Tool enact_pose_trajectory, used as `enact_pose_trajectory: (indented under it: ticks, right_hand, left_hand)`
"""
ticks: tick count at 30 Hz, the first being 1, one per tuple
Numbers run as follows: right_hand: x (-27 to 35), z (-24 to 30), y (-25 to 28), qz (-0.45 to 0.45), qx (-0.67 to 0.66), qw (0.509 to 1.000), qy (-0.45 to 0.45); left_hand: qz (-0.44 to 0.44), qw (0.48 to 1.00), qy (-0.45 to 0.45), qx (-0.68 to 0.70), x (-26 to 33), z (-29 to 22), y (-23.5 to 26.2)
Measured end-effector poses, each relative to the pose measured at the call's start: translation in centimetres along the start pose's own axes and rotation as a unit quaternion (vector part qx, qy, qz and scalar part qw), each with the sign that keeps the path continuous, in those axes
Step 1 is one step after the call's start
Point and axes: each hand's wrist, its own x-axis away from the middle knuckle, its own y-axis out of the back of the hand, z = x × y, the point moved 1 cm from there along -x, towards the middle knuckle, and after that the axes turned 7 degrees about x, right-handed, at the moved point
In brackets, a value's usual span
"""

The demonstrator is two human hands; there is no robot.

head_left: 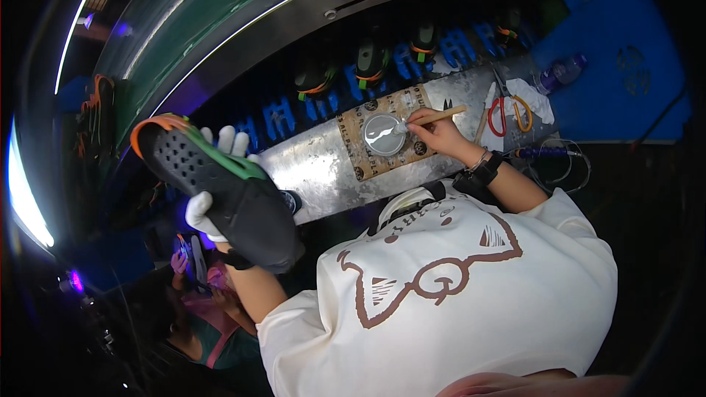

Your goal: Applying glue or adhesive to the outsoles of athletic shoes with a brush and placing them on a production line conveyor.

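Observation:
My left hand (pixel 232 142), in a white glove, grips a shoe (pixel 250 213) raised at the left, with fingers and thumb on opposite sides of it. The shoe is black, with green and orange along one side and rows of small dark marks near its upper end. Pinched in my bare right hand (pixel 440 134) is a brush (pixel 447 113) with a pale wooden handle. Its tip is at the rim of a round dish (pixel 382 153) of clear liquid. Under the dish lies a printed brown paper sheet (pixel 354 148).
A metal bench (pixel 320 195) runs beneath the dish. Scissors (pixel 498 116) with red and orange handles lie on crumpled white paper (pixel 539 103), beside a purple bottle (pixel 562 73). Several shoes (pixel 371 62) stand on blue holders (pixel 279 119) beyond. Another person (pixel 213 331) is at lower left.

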Motion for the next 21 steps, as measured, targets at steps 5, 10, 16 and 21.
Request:
enact_pose_trajectory:
  ticks: [5,10,16,21]
  right_hand:
    - [-0.3,-0.2,-0.4,0.014,0.023,1.0,-0.005]
    - [-0.5,-0.1,-0.6,0.031,0.038,0.999,-0.012]
    - [-0.7,0.5,-0.3,0.025,0.064,0.998,-0.01]
    - [-1.4,2.8,0.4,0.007,0.032,0.999,0.003]
  left_hand:
    - [-0.019,0.987,0.045,0.154,2.6,5.1,2.0]
    - [-0.036,0.976,0.045,0.209,3.8,7.5,3.2]
    - [-0.057,0.964,0.144,0.218,4.1,7.9,3.3]
    - [-0.089,0.922,0.237,0.294,4.8,9.0,2.7]
